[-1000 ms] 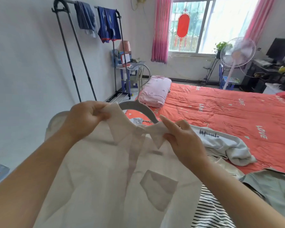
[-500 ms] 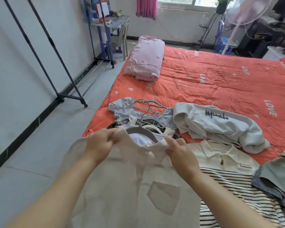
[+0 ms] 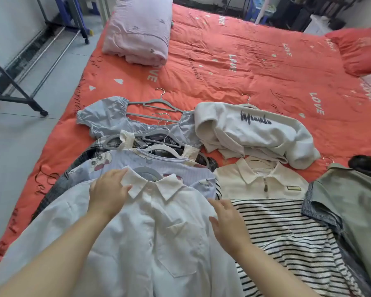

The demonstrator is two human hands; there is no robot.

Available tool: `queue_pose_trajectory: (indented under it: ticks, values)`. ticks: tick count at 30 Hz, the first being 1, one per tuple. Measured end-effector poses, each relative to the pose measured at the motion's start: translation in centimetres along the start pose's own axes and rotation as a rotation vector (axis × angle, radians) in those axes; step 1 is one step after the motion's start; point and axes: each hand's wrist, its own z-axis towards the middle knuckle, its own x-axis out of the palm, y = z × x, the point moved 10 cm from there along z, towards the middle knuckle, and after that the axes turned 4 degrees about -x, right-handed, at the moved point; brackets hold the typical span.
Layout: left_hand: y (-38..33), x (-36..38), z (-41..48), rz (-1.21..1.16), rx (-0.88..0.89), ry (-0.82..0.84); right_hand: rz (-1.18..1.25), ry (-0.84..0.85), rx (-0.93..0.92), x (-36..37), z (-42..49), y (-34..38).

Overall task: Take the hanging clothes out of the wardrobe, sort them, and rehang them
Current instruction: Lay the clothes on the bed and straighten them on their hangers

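The white shirt (image 3: 159,243) lies atop the clothes pile at the bed's (image 3: 244,71) near edge. The left hand (image 3: 107,191) rests flat beside its collar. The right hand (image 3: 229,224), fingers relaxed, lies at its other side.

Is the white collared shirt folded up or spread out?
Spread out: the white shirt lies flat, front up, over a printed top, collar, pocket and sleeve all showing.

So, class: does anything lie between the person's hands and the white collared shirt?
Nothing visible does. The left hand rests on the white shirt beside its collar; the right hand lies at its pocket-side edge.
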Motion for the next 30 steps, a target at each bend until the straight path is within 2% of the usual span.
queue_pose_trajectory:
  ticks: [7, 15, 21, 26, 30]
  values:
    - [-8.2, 2.5, -3.1, -0.120, 0.163, 0.007, -0.009, 0.011, 0.157, -3.5, -3.4, -8.5]
    - [-20.0, 5.1, -7.0, -0.131, 0.256, 0.015, -0.007, 0.020, 0.154, -8.9, -3.8, -17.0]
    - [-28.5, 7.6, -5.8, -0.060, 0.283, -0.040, -0.063, 0.057, 0.084, -13.7, 0.9, -26.2]
    - [-35.8, 10.5, -2.1, -0.060, 0.283, -0.037, -0.067, -0.004, 0.025, -18.6, 7.1, -32.1]
    - [-39.1, 12.9, 2.1, -0.056, 0.272, -0.068, -0.093, -0.058, -0.002, -21.2, 13.0, -34.2]
